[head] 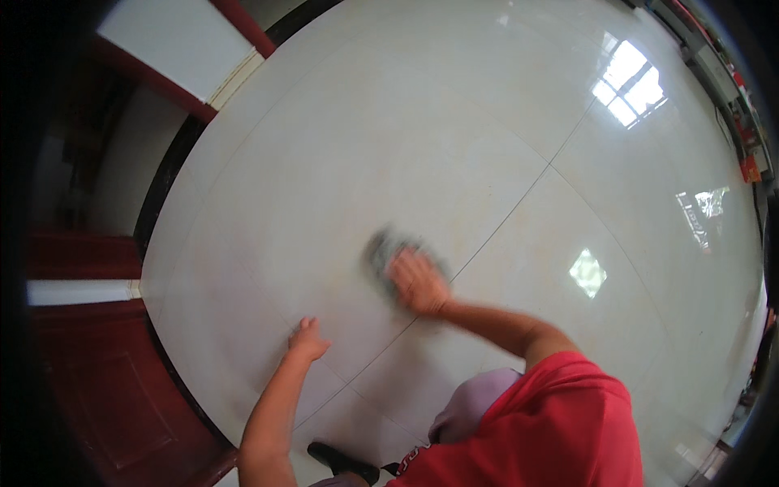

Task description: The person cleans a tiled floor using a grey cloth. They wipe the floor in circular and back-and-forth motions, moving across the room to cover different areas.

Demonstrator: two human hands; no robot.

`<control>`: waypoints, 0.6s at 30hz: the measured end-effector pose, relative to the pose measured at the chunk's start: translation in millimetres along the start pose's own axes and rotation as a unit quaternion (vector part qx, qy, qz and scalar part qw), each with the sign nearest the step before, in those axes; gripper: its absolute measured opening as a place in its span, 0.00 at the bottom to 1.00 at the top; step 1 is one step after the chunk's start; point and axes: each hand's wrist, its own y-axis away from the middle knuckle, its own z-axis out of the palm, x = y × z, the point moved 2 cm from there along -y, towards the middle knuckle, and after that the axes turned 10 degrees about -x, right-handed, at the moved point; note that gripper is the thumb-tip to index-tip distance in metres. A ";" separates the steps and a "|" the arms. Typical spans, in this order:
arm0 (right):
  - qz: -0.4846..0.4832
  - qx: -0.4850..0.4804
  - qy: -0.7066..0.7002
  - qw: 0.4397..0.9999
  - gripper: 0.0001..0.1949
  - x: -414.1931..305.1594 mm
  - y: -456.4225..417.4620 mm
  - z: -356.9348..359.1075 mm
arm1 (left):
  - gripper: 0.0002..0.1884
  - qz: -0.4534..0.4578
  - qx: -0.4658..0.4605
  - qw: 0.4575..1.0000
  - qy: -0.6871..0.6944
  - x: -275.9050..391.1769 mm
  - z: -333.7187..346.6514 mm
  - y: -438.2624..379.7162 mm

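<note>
A grey cloth (384,255), blurred and bunched, lies on the glossy pale tiled floor (341,164) near the middle of the view. My right hand (420,283) is on top of it, pressing it against the tiles, with the arm reaching out from a red sleeve. The cloth's underside and part of its near side are hidden by the hand. Lower and to the left, my left hand (309,342) holds nothing, its thumb apart from the fingers. It is just over the floor; whether it touches the tiles I cannot tell.
A dark red panelled door (109,395) and a doorway with a black threshold (164,170) border the floor at left. Shelving with assorted goods (724,85) runs along the right edge. My black shoe (341,461) stands at the bottom. Window reflections (630,85) shine on the tiles.
</note>
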 end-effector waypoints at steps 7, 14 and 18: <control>-0.037 0.033 -0.014 0.999 0.38 84.7 -21.7 -34.7 | 0.58 -0.116 -0.069 0.980 -0.148 146.5 -83.4 -47.2; 0.416 0.206 0.096 0.880 0.34 239.4 128.1 -102.7 | 0.75 -0.039 -0.034 0.976 -0.213 226.6 -116.5 -38.5; 0.219 0.015 -0.065 0.973 0.34 69.3 130.9 -40.2 | 0.77 -0.046 0.000 0.980 -0.194 210.7 -89.2 -41.2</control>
